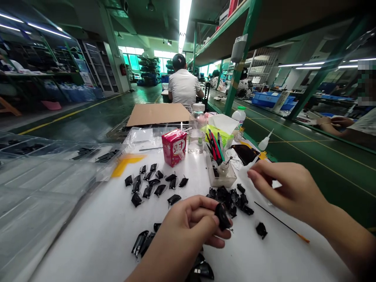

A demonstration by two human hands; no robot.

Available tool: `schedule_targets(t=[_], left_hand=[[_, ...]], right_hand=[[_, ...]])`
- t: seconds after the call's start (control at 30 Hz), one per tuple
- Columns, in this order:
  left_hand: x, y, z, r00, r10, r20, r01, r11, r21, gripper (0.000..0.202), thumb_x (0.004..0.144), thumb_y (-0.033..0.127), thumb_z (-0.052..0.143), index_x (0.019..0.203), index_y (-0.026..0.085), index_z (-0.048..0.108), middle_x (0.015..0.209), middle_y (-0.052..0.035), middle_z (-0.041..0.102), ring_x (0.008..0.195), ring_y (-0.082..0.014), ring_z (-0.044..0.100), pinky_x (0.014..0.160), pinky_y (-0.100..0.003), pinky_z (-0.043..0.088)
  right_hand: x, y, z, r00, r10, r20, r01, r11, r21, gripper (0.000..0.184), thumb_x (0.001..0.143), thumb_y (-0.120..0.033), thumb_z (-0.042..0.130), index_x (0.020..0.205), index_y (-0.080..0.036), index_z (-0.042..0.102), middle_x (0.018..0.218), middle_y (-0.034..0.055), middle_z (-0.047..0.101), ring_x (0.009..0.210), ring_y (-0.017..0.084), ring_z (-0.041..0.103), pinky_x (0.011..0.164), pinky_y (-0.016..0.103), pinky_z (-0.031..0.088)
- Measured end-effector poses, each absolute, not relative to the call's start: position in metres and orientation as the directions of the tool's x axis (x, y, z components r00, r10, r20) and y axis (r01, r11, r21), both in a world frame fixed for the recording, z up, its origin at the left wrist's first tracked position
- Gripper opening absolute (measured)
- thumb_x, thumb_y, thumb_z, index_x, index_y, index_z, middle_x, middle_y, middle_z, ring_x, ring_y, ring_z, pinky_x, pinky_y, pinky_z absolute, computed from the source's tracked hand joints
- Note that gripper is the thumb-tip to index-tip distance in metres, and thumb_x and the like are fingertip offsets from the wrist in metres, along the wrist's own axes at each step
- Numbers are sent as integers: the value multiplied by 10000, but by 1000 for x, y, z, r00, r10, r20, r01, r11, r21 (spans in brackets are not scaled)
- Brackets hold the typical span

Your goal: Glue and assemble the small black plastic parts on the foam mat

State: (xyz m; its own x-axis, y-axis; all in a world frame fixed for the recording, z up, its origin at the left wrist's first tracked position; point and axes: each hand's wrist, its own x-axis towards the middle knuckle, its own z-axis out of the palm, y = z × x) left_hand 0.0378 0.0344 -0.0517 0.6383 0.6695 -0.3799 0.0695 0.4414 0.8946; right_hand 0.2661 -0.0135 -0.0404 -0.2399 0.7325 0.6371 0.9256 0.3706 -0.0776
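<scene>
My left hand (190,227) is closed on a small black plastic part (222,216), pinched between thumb and fingers low over the white table (102,235). My right hand (282,188) hovers to the right of it, fingers curled and pinched together near a clear box; what it grips is too small to make out. A pile of the same black parts (232,197) lies between the hands. More black parts (152,184) are laid out in rows to the left. A thin black stick with an orange tip (282,222) lies under my right wrist.
A clear box with pens and a small bottle (220,172), a red carton (174,147), a clear water bottle (197,131) and a cardboard sheet (158,113) stand behind. Clear plastic trays (44,184) fill the left. A person in white (183,84) sits ahead; another person's arms (337,125) rest at right.
</scene>
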Motion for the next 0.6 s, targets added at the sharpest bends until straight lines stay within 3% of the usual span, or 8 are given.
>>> schedule_targets(t=[0.1, 0.37, 0.6], left_hand=[[38, 38, -53, 640, 654, -404, 40, 497, 867, 172, 769, 193, 675, 928, 145, 631, 795, -53, 781, 706, -147, 730, 625, -217, 563], [38, 39, -55, 676, 601, -426, 8, 572, 820, 54, 853, 198, 654, 862, 151, 630, 777, -35, 778, 667, -119, 729, 607, -187, 568], [37, 41, -54, 674, 596, -436, 37, 563, 826, 123, 846, 222, 676, 923, 143, 621, 813, -57, 782, 688, -129, 732, 636, -205, 578]], right_hand=[[270, -12, -50, -198, 739, 644, 935, 339, -101, 249, 993, -197, 458, 747, -219, 484, 516, -86, 364, 415, 78, 346, 429, 207, 306], [289, -22, -67, -113, 877, 467, 971, 197, -135, 224, 997, -266, 504, 777, -227, 525, 477, -101, 401, 371, 75, 379, 397, 199, 297], [282, -21, -72, -208, 901, 380, 961, 260, -91, 281, 999, -282, 466, 724, -230, 488, 467, -89, 407, 375, 89, 377, 411, 233, 258]])
